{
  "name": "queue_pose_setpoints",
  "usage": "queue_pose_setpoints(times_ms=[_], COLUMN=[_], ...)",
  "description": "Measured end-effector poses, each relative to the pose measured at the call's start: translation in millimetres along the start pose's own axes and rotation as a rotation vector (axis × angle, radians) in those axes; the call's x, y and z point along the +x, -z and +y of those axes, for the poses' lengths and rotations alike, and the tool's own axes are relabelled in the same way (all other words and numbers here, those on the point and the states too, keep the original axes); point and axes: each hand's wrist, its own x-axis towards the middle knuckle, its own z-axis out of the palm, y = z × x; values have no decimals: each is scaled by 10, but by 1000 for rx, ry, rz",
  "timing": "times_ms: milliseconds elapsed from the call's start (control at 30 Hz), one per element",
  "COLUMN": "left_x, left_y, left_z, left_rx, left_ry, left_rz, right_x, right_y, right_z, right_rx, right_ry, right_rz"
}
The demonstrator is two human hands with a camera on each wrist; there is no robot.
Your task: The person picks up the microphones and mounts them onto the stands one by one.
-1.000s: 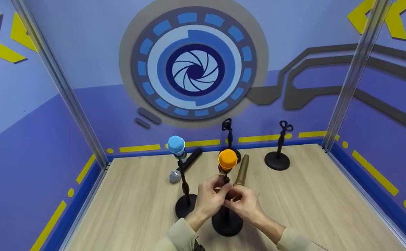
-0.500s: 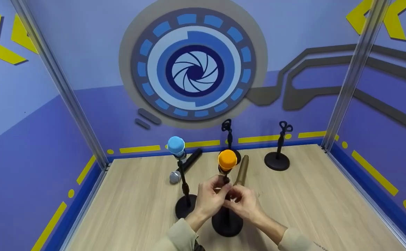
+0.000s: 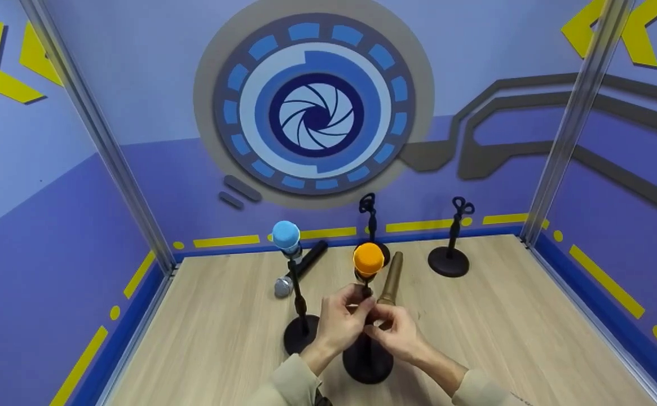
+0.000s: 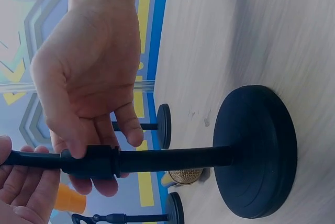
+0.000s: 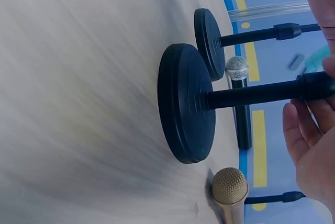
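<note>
A black desk microphone stand (image 3: pixel 367 363) stands upright in front of me, with an orange-topped microphone (image 3: pixel 368 259) in its holder. My left hand (image 3: pixel 340 320) grips the upper part of its pole, just under the microphone. Slightly lower, my right hand (image 3: pixel 398 331) pinches the thicker collar (image 4: pixel 91 161) between thumb and fingers, as the left wrist view shows. The round base (image 5: pixel 183 103) rests flat on the table. Behind the right hand lies a gold microphone (image 3: pixel 393 276), its mesh head partly hidden by that hand.
Close on the left is another stand (image 3: pixel 300 332) bearing a blue-topped microphone (image 3: pixel 286 237). A black microphone with a silver head (image 3: pixel 283 286) lies behind it. Two stands with bare clips, one at back centre (image 3: pixel 368 204) and one at back right (image 3: pixel 449 262), stand near the wall.
The fingers of my right hand have shifted slightly at the collar, the thumb moving a little to the right. My left hand and the stand hold their place.
</note>
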Motion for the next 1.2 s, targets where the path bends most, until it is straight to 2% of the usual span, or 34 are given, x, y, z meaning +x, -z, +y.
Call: queue_pose_setpoints(times_ms=[267,467,700,800,1100,1200], left_x=[-2,-9,-8,-9,-7,-6], left_y=[7,6,-8,-14,-7,-11], left_z=[13,10,5,2,11,12], left_rx=[-5,-1,0,4,22,24], left_ry=[7,17,4,4,8,8], left_rz=[4,3,6,4,15,17], right_x=[-3,28,67,60,27,15], right_y=[-27,-73,-117,-102,-47,-34], right_z=[-1,-15,-24,-9,-4,-15], right_rx=[-19,-130,-251,-213,20,57], right_ry=[-2,19,-11,-5,11,3], right_rz=[71,142,182,156,-22,-44])
